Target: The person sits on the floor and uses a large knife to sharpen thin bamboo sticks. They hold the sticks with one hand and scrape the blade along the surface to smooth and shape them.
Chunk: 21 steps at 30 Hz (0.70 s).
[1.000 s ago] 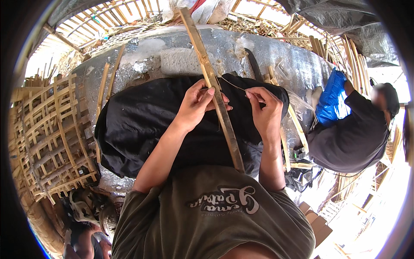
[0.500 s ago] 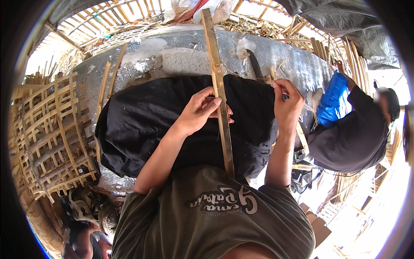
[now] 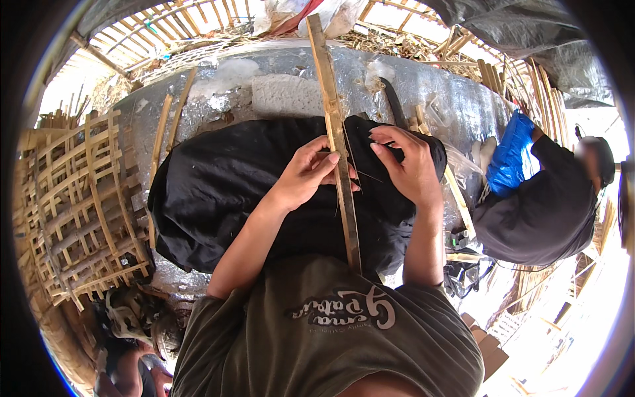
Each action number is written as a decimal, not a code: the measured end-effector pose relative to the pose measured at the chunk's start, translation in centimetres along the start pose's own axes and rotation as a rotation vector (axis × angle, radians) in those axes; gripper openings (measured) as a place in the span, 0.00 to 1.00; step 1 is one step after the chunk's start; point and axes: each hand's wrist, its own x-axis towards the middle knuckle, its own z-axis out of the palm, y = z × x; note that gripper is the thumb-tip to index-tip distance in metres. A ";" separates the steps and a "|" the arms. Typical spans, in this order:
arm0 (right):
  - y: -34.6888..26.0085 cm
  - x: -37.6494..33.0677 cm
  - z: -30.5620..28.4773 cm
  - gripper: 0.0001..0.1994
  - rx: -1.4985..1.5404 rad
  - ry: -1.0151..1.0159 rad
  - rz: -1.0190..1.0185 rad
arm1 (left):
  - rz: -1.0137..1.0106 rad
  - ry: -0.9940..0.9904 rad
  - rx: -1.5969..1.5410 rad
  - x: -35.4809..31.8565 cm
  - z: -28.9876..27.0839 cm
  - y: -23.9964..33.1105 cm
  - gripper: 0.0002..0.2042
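A long, narrow bamboo strip point(image 3: 329, 92) stands nearly upright in front of me, its lower end against my shirt. My left hand point(image 3: 311, 172) is closed around its middle, thumb on the front face and fingertips showing past the far edge. Thin strands, one of them a dark strand point(image 3: 370, 176), stick out beside the strip near those fingertips. Just right of the strip, my right hand point(image 3: 409, 162) hovers with thumb and fingers apart, and I see nothing held in it. Beneath both hands, black cloth point(image 3: 218, 172) is spread across my lap.
A grey rectangular block point(image 3: 284, 94) and a dark curved blade-like piece point(image 3: 393, 102) lie on the silvery sheet ahead. Left stands a woven bamboo panel point(image 3: 86, 205). At right a person in dark clothes point(image 3: 542, 212) reaches to a blue plastic bag point(image 3: 510, 152). Another person point(image 3: 129, 370) shows at lower left.
My right hand has moved left toward the strip, and its pinched fingers have parted. A thin strand that stretched between strip and right hand now hangs loose. My left hand keeps its hold.
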 end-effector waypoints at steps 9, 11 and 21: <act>0.0 1.1 2.0 0.09 0.423 -0.204 0.167 | 0.005 0.002 0.006 0.0 0.5 0.2 0.15; 1.1 1.3 2.3 0.10 0.578 -0.247 0.196 | -0.004 0.000 -0.006 -0.1 0.3 0.2 0.15; 2.3 3.1 3.9 0.10 0.721 -0.244 0.164 | -0.080 -0.051 -0.152 -0.2 -0.1 0.0 0.14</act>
